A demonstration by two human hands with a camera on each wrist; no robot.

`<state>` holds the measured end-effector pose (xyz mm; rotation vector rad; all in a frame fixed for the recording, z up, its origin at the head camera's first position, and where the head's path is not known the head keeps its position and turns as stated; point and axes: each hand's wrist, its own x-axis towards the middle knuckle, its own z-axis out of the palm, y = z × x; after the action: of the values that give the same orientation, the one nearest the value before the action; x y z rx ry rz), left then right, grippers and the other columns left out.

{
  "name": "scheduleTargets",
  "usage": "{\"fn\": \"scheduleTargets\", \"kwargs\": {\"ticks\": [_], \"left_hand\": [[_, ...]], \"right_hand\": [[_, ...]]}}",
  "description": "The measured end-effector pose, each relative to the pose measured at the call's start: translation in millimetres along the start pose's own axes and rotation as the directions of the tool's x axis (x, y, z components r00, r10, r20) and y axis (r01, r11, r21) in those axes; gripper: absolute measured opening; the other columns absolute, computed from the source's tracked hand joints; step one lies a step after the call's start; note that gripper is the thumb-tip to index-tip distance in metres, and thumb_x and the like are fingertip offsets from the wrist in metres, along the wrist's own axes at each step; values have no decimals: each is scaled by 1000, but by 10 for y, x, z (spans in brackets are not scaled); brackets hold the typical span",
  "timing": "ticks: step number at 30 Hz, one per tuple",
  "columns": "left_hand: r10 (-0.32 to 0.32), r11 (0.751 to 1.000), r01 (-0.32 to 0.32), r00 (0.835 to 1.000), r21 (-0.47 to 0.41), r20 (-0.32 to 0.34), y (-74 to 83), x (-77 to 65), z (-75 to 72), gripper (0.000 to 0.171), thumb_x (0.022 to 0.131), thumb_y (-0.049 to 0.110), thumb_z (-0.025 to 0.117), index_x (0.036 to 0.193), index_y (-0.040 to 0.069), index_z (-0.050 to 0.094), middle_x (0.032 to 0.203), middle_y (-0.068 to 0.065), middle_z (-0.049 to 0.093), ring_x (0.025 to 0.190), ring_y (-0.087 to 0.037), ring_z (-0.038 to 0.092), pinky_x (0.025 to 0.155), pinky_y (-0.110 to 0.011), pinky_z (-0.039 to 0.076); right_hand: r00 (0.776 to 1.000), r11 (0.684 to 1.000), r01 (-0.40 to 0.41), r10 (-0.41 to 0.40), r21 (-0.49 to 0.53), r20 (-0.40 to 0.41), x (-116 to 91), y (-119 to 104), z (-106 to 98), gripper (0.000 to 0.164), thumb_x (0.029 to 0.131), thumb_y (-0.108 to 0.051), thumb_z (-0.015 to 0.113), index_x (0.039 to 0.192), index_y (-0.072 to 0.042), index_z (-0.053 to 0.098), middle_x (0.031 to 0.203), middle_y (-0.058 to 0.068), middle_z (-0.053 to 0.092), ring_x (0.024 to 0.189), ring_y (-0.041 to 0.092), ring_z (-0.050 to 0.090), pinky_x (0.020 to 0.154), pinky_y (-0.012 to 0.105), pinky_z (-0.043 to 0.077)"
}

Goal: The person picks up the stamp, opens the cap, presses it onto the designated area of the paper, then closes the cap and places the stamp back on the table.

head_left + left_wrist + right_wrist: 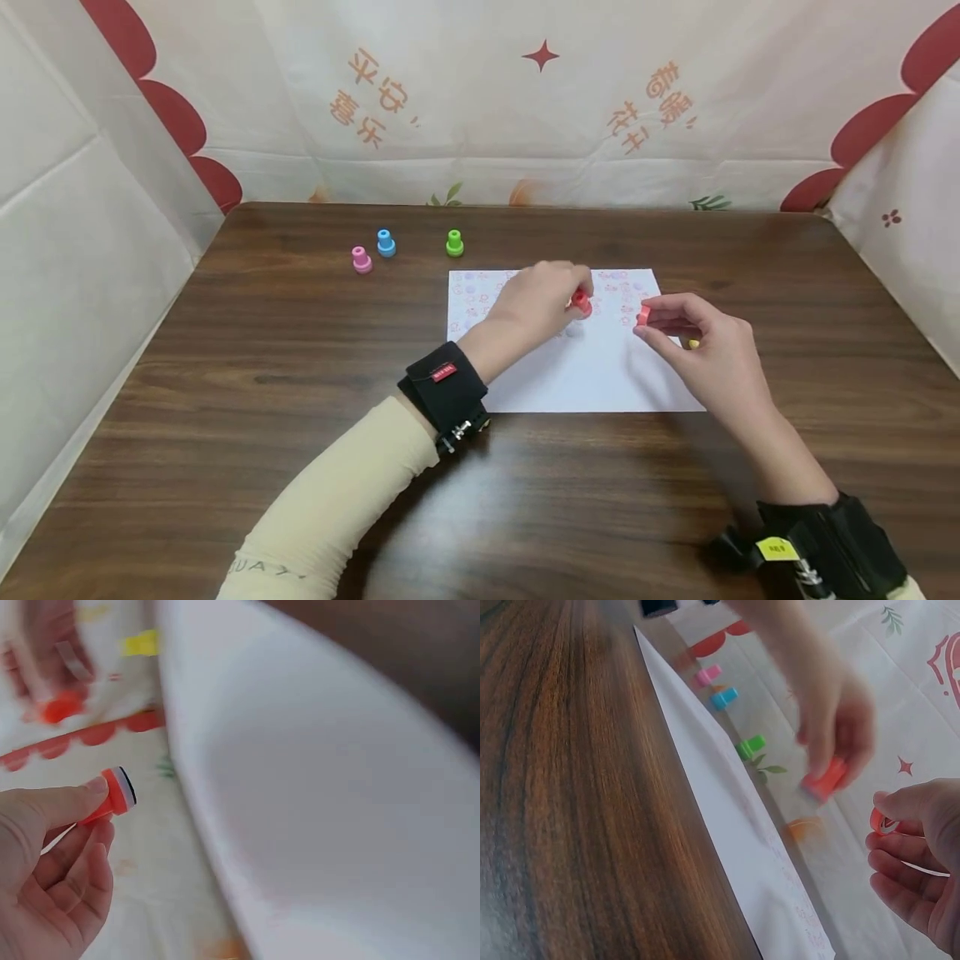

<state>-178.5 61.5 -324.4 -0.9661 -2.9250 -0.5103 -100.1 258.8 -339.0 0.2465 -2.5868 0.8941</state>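
Note:
Between thumb and fingers my left hand (543, 296) pinches a small red stamp (116, 793) above the white paper (585, 375). In the left wrist view its end face has a pale band and a dark rim. My right hand (708, 346) pinches a red cap (883, 821), a short hollow ring, over the paper's right edge. Stamp and cap are apart, with a gap between the hands. Rows of small pink and purplish prints (480, 292) cover the paper's upper part; my left hand hides some of them.
Behind the paper, to the left, stand a pink stamp (362, 260), a blue stamp (386, 243) and a green stamp (454, 243). A yellow piece (693, 343) shows partly behind my right hand. Printed cloth (465, 117) hangs along the back of the brown table (300, 333).

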Motion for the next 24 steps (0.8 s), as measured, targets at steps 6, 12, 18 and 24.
{"fn": "scheduleTargets", "kwargs": {"ticks": [6,12,18,24], "left_hand": [[-17,977,-8,993,-214,-114,9,-181,-363,26,83,24,74,106,17,65,98,5,68,87,-9,59,77,-24,53],[-28,901,-69,976,-428,-216,-80,-345,-473,23,81,18,76,101,13,65,92,3,69,85,-6,60,70,-24,54],[-80,794,-82,968,-602,-237,-163,-474,-426,26,80,12,76,103,11,65,97,-2,70,86,-10,62,72,-29,59],[-113,691,-83,968,-718,-222,-226,-580,-329,26,81,8,75,105,7,64,104,-6,68,88,-13,64,76,-35,60]], "right_hand": [[1000,1000,2,-2,3,-11,16,-26,-22,34,78,-20,79,108,-6,67,93,12,74,78,-15,53,70,-5,38],[999,999,28,-28,36,-18,45,-94,3,33,78,-18,79,107,-7,68,90,11,74,78,-12,56,70,-3,40],[1000,998,25,-25,56,6,64,-216,48,34,79,-18,78,109,-8,68,91,10,73,84,11,65,81,18,55],[998,992,37,-42,120,39,84,-342,130,34,79,-16,78,111,-8,67,94,11,73,86,20,67,82,53,56]]}}
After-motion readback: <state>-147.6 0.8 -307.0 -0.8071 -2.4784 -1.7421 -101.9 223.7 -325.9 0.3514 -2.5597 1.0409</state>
